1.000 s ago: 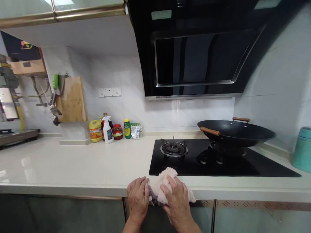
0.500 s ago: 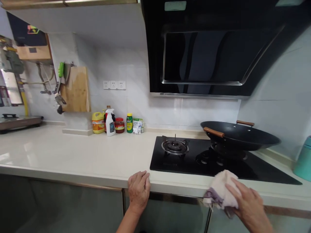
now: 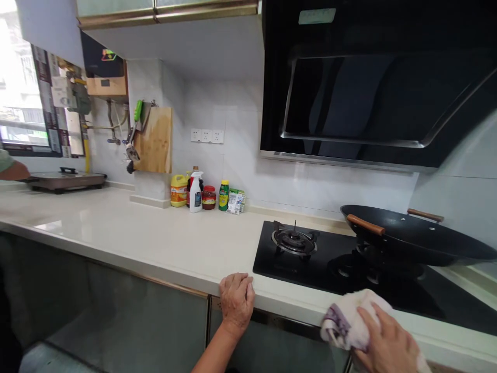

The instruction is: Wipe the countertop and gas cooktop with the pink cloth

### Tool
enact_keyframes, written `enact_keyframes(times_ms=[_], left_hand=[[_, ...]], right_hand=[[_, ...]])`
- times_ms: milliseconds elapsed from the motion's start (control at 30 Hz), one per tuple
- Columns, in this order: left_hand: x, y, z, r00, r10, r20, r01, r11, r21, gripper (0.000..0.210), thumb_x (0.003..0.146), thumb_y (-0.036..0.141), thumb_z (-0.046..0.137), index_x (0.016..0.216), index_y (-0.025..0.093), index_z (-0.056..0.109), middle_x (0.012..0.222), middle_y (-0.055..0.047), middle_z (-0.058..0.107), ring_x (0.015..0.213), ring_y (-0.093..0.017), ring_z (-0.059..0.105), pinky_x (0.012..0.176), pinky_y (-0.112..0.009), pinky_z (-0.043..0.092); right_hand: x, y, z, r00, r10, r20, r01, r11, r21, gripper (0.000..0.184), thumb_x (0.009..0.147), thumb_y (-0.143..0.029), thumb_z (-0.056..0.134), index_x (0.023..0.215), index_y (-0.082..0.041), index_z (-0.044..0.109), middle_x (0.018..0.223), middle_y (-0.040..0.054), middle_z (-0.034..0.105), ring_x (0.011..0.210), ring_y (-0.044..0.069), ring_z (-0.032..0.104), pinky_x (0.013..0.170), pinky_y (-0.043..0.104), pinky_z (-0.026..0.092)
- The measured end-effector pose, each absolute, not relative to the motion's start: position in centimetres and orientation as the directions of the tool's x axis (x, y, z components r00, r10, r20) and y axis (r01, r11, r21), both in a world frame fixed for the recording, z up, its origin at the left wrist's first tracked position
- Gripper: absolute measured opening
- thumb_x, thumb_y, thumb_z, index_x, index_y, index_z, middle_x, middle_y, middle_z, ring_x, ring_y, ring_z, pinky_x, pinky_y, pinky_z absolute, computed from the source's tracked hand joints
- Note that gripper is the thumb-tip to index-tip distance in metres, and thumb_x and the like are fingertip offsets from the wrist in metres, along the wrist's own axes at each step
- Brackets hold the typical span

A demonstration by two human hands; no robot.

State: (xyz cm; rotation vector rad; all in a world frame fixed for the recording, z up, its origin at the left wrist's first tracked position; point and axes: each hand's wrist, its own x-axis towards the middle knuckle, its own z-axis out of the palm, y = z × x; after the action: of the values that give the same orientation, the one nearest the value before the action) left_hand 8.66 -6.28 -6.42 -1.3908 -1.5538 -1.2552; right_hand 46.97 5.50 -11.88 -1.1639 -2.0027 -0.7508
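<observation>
A white cloth with purple patterning (image 3: 355, 313) is bunched up in my right hand (image 3: 390, 336), whose fingers close around it at the counter's front edge, just before the cooktop. My left hand (image 3: 236, 300) rests on the edge of the pale countertop (image 3: 171, 243), left of the cooktop's near corner. It holds nothing, and its fingers lie on the surface. The black glass cooktop (image 3: 310, 274) has a bare burner (image 3: 294, 240) on its left. A large black wok (image 3: 419, 235) with wooden handles sits over the right burner.
Against the wall stand a yellow jug (image 3: 179, 191), a white spray bottle (image 3: 196, 194), a red-lidded jar (image 3: 208, 198) and a green bottle (image 3: 224, 196). A cutting board (image 3: 155, 140) hangs left. The range hood (image 3: 349, 103) overhangs the cooktop. Another person's arm (image 3: 14, 170) reaches near a lidded electric pan (image 3: 66, 181).
My view has turned left, bringing the window and another person's arm into sight. My right hand and the cloth remain by the cooktop's front edge; my left hand stays on the counter edge.
</observation>
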Motion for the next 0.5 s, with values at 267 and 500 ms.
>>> enact_keyframes(times_ms=[267, 500], left_hand=[[7.8, -6.7, -7.1, -0.129, 0.315, 0.94, 0.986, -0.062, 0.155, 0.031, 0.098, 0.016, 0.042, 0.1, 0.022, 0.073, 0.101, -0.007, 0.075, 0.097, -0.025, 0.066, 0.091, -0.044, 0.043], [7.2, -7.6, -6.8, -0.047, 0.369, 0.928, 0.993, -0.086, 0.084, 0.032, 0.1, 0.015, 0.042, 0.106, 0.021, 0.072, 0.108, -0.006, 0.076, 0.103, -0.023, 0.066, 0.095, -0.043, 0.044]], right_hand=[[24.6, -0.3, -8.6, -0.397, 0.194, 0.897, 0.72, 0.672, 0.174, 0.072, 0.071, -0.031, 0.074, 0.14, -0.036, 0.053, 0.146, 0.0131, 0.05, 0.116, 0.041, 0.047, 0.092, 0.059, 0.039], [27.4, -0.1, -8.9, -0.445, 0.146, 0.883, 0.65, 0.731, 0.207, 0.074, 0.076, -0.013, 0.068, 0.143, -0.038, 0.05, 0.147, 0.0096, 0.05, 0.124, 0.034, 0.048, 0.098, 0.051, 0.041]])
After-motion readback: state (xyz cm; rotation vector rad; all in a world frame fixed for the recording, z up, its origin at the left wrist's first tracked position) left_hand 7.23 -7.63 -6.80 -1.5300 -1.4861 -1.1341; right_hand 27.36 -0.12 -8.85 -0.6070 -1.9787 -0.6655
